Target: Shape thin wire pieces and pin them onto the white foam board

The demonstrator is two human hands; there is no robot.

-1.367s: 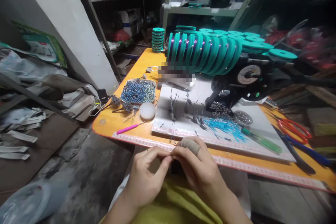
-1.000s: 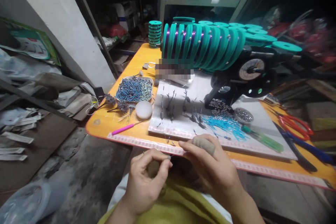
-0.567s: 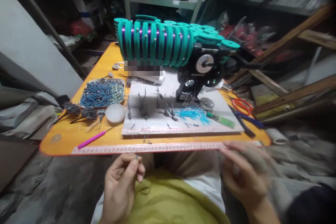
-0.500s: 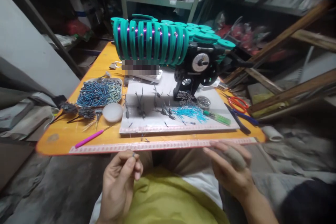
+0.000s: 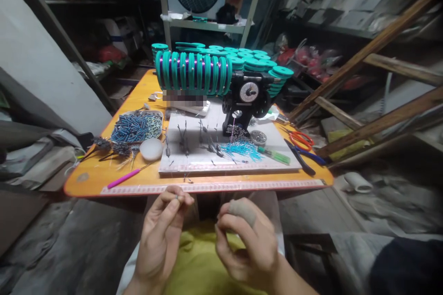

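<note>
My left hand [image 5: 162,233] is closed in a pinch above my lap. A tiny bluish piece [image 5: 177,197] shows between its thumb and forefinger; its kind is too small to tell. To the right, my right hand [image 5: 254,239] is curled, thumb and forefinger tips together. Whatever those fingertips hold, if anything, cannot be made out. A grey wrap [image 5: 242,211] covers one right finger. Both hands are apart, just in front of the table edge, where a measuring tape strip [image 5: 214,188] runs. Beyond lies a white board [image 5: 194,165] bearing light-blue slim pieces [image 5: 242,150] and dark weighted bits.
A black device [image 5: 240,101] carries teal spools [image 5: 194,71] wound with purple thread. At left are a tray of blue tubes [image 5: 133,128], a white bowl [image 5: 151,149] and a pink-handled tool [image 5: 123,179]. Orange-handled scissors [image 5: 301,138] and blue-handled pliers [image 5: 313,156] lie at right.
My right hand has moved left toward my left hand, and its spread fingers have curled into a pinch. The left hand keeps its pinch. The view has tilted upward.
</note>
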